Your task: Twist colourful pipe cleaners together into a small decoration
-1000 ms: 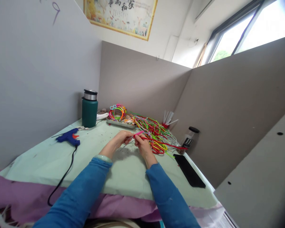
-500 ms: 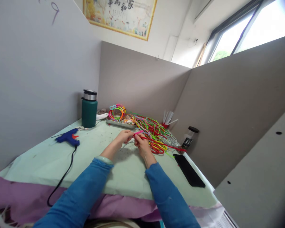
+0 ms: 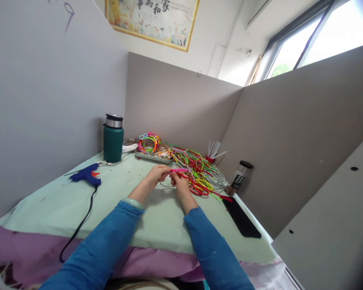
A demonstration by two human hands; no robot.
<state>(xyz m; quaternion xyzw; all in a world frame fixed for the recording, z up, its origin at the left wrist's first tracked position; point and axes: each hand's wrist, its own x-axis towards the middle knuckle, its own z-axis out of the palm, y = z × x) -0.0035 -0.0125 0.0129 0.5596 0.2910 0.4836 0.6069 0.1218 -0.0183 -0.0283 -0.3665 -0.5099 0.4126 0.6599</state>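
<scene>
1. Where the two hands meet over the table, the fingertips crowd so tightly that the exact pinch is hard to read. Still, the left hand (image 3: 156, 174) and the right hand (image 3: 178, 184) are both closed on a pink pipe cleaner (image 3: 179, 170), which lies level between them just above the green table cover (image 3: 60, 201).
2. The right hand's palm faces away, so anything else in it is hidden. A red strand (image 3: 213, 194) runs out from beside it to the right and ends near a black phone (image 3: 241, 219).
3. Both blue sleeves (image 3: 109, 241) are cut off by the bottom edge.
4. Now the containers: a metal tray (image 3: 151, 157) at the back holds bright looped pieces, plus small bits too blurred to name.
5. Just right of the tray, a pile of pipe cleaners (image 3: 196, 165) lies tangled in red, green and yellow, right behind the hands.
6. A green flask (image 3: 113, 141) stands upright by the left wall with its steel lid on, so its contents are hidden.
7. In the corner a small red cup (image 3: 211, 159) holds white sticks. A clear jar (image 3: 241, 174) with a black lid stands against the right wall, and its contents cannot be made out.
8. A blue glue gun (image 3: 84, 175) lies on its side well left of the hands, its black cord dropping over the front edge.
</scene>
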